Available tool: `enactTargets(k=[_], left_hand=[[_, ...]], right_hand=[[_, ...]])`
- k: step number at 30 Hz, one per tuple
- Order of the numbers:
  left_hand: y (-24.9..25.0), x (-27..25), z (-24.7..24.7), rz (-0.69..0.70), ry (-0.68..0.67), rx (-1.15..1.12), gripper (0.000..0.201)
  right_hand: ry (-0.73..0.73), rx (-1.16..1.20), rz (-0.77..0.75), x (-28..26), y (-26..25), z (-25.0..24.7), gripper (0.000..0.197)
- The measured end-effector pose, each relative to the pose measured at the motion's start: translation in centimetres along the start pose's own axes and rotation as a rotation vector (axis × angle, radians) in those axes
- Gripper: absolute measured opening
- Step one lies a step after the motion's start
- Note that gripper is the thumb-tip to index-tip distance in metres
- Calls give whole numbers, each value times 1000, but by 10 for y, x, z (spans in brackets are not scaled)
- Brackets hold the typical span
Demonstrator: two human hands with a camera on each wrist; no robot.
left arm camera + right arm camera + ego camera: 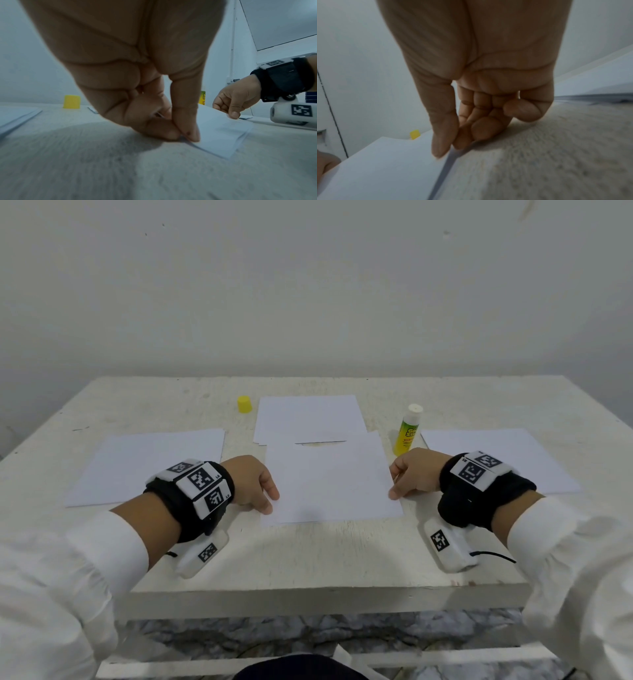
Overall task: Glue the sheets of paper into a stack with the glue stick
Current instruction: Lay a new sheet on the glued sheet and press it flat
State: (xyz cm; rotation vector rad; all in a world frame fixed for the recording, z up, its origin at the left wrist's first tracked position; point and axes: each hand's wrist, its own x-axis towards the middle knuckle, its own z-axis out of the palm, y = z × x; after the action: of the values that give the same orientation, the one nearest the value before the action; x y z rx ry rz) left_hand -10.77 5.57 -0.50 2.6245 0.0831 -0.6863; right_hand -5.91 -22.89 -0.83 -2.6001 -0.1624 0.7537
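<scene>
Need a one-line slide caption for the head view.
Both hands, left and right, pinch the centre sheet by its side edges; uncapped glue stick stands behind.

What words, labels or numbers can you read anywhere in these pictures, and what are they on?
Glue stick label: green lettering, too blurred to read.
Left wristband: small characters beside the black-and-white square markers, too small to read.
Right wristband: same, unreadable.
Sheets of paper: blank.
Yellow cap: no text.

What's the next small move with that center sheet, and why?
Probably lower the center sheet squarely onto the paper beneath and press it flat. The left hand and right hand pinch its side edges, the right edge is lifted in the right wrist view, and the uncapped glue stick stands aside, its yellow cap off.
</scene>
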Motion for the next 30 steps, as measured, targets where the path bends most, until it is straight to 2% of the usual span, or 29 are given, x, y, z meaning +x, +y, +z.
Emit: enactTargets(k=[14, 19, 30], left_hand=[[-2, 0, -1, 3, -4, -45, 20], [-2, 1, -1, 4, 1, -42, 20], [-4, 6, 1, 2, -6, -1, 21]], right_hand=[[26, 10, 1, -1, 1, 2, 16], [25, 22, 17, -3, 1, 3, 33], [51, -77, 54, -4, -7, 5, 40]])
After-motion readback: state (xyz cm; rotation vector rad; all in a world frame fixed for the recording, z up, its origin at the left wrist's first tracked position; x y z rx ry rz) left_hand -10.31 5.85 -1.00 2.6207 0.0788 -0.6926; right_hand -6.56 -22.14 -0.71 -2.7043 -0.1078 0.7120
